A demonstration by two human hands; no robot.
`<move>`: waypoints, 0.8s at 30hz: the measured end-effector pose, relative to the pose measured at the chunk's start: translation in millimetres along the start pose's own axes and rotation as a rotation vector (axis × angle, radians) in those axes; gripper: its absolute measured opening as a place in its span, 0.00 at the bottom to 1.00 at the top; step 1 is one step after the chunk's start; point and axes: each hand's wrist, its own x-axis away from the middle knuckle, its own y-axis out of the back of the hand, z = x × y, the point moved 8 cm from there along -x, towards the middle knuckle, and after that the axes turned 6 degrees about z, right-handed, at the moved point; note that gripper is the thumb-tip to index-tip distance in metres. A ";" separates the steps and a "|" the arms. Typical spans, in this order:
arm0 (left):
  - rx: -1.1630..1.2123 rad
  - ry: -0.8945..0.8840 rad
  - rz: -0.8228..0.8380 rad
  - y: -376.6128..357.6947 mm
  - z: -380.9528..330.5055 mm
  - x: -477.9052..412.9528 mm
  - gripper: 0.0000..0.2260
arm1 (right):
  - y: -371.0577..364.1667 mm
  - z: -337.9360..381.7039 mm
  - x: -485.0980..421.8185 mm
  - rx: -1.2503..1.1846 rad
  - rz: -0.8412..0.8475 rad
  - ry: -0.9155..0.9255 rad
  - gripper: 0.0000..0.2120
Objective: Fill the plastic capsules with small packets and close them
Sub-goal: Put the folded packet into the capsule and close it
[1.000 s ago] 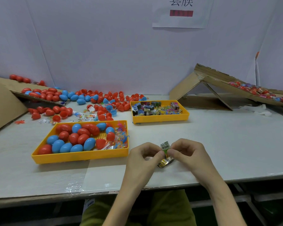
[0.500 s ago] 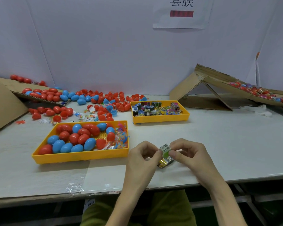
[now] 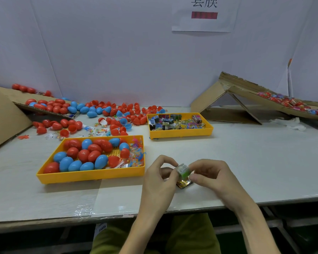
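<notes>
Packet [image 3: 183, 170] lower now, capsule tray [image 3: 92, 176] beyond

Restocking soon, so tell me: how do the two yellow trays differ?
The near tray holds red and blue capsules plus toy bags at its right end; the far tray holds only printed packets. The near tray sits front left, the far tray farther back and right. Both are yellow, rectangular, shallow.
</notes>
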 end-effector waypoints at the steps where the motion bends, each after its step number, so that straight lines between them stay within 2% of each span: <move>1: 0.006 -0.013 -0.008 0.7 -1.4 0.5 0.07 | -0.5 0.1 -0.2 0.000 -0.002 -0.011 0.10; 6: -0.047 -0.076 -0.035 1.7 -5.4 3.0 0.10 | -2.8 -1.5 -3.2 0.002 -0.001 -0.041 0.06; 10: -0.123 -0.108 0.015 -4.3 -6.3 4.0 0.12 | -2.6 -2.2 -3.9 0.015 0.014 -0.043 0.08; 14: -0.134 -0.125 -0.024 -1.7 -7.3 4.9 0.12 | -3.4 -1.5 -2.8 0.009 0.024 -0.041 0.04; 24: -0.144 -0.132 -0.063 -0.5 -12.6 6.4 0.10 | 1.8 -3.7 -2.2 -0.012 -0.007 -0.015 0.04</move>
